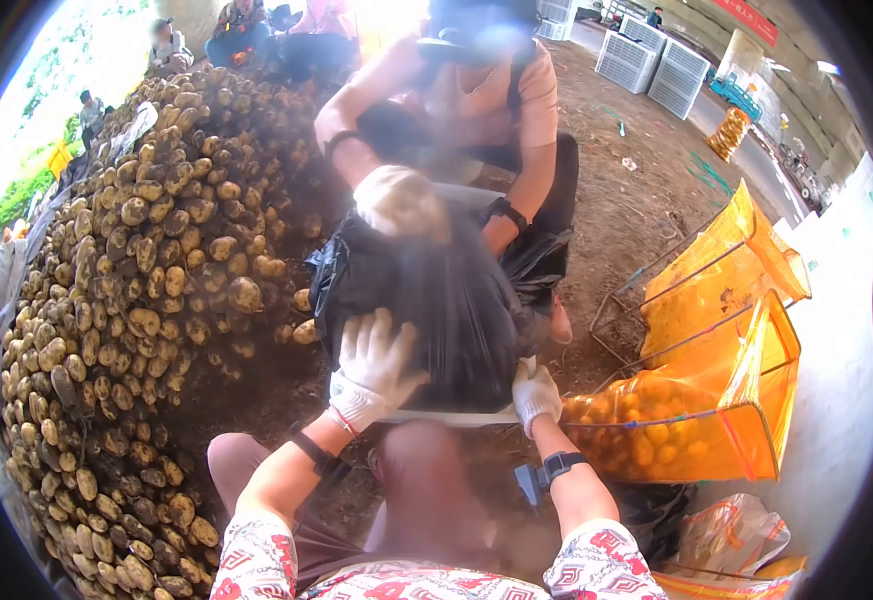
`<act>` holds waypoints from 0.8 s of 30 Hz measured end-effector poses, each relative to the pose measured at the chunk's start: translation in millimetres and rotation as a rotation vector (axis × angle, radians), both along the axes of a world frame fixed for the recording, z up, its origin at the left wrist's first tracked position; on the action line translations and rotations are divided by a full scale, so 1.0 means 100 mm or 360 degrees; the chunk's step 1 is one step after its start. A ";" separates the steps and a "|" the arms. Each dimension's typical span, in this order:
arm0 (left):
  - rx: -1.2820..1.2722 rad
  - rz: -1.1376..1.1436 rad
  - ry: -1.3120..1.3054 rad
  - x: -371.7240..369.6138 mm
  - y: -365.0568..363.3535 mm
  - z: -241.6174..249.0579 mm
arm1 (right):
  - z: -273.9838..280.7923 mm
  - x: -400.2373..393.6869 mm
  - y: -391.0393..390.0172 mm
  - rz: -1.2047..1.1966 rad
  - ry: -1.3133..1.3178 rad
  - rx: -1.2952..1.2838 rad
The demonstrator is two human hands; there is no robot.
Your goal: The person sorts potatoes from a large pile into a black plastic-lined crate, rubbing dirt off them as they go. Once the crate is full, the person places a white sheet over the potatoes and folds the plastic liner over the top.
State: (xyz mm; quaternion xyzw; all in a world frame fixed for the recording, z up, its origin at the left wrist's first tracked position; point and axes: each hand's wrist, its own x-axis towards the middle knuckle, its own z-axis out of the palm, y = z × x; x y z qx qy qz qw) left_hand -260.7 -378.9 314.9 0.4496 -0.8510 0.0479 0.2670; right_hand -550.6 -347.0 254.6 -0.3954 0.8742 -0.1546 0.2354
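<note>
A black plastic bag is spread over something with a pale rim, which shows along the side nearest me. My left hand, in a white knitted glove, lies on the bag with its fingers spread. At the bag's near right corner, my gloved right hand is closed on the plastic by the pale rim. Opposite me a co-worker sits bent over the bag. One gloved hand of theirs is at its far side, blurred. What lies under the plastic is hidden.
A big heap of muddy potatoes rises on the left. At right, an orange mesh bag holding potatoes stands on a metal frame, with another orange mesh bag behind it. White crates stand farther back.
</note>
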 end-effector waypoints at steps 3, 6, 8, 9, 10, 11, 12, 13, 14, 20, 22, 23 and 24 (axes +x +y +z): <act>-0.0067 0.0168 -0.0016 -0.09 -0.13 -0.06 | 0.05 0.02 -0.01 -0.0014 -0.0031 0.0015; -0.0157 0.0189 -0.0074 -0.20 -0.37 -0.15 | -0.01 -0.01 -0.03 -0.0012 -0.0030 0.0014; -0.0172 0.0164 -0.0139 -0.28 -0.55 -0.24 | -0.04 -0.02 -0.04 -0.0029 -0.0047 0.0037; -0.0095 0.0155 -0.0158 -0.31 -0.66 -0.28 | -0.06 -0.02 -0.04 -0.0043 -0.0036 0.0044; -0.0019 0.0146 -0.0176 -0.35 -0.76 -0.29 | -0.08 -0.02 -0.05 -0.0057 -0.0025 0.0050; 0.0056 0.0137 -0.0194 -0.38 -0.85 -0.29 | -0.09 -0.02 -0.05 -0.0071 -0.0012 0.0056; 0.0062 0.0193 -0.0260 -0.42 -0.94 -0.30 | -0.10 -0.01 -0.04 -0.0084 0.0007 0.0042; 0.0090 0.0202 -0.0249 -0.44 -1.03 -0.32 | -0.11 -0.01 -0.03 -0.0079 -0.0007 0.0042; 0.0120 0.0211 -0.0239 -0.45 -1.13 -0.39 | -0.11 -0.02 -0.02 -0.0073 -0.0022 0.0044; 0.0581 0.0331 -0.0365 -0.55 -1.47 -0.71 | 0.08 0.01 -0.04 -0.0050 -0.0053 0.0224; 0.0799 0.0367 -0.0478 -0.58 -1.46 -0.58 | 0.09 0.02 -0.06 -0.0057 -0.0044 0.0223; 0.0806 0.0358 -0.0477 -0.58 -1.46 -0.57 | 0.09 0.03 -0.04 -0.0059 -0.0045 0.0231; 0.0812 0.0351 -0.0480 -0.58 -1.46 -0.57 | 0.09 0.04 -0.02 -0.0053 -0.0053 0.0236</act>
